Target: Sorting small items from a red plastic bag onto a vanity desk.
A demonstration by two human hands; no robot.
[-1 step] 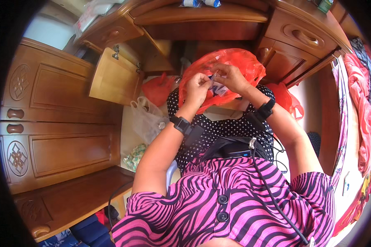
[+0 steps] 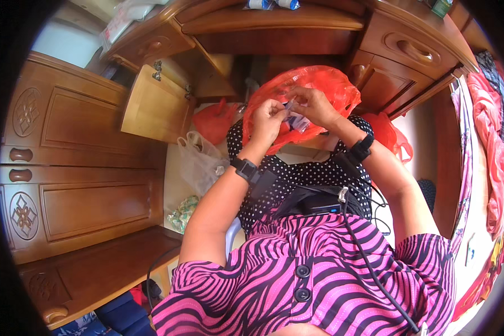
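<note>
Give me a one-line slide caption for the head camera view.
Left hand and right hand pinch a small translucent packet over a red plastic bag, a cabinet door open at left.

Small crumpled packet of clear, whitish and purple plastic (image 2: 298,124), below the fingers of the right hand (image 2: 312,106): its loose part has shifted slightly, the folds lie differently, and more purple now shows where the earlier view appeared paler.

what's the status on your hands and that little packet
Left hand and right hand close together, fingers pinching small clear-and-purple packet. Packet over open red bag, contents unclear. No obstruction visible between hands.
</note>
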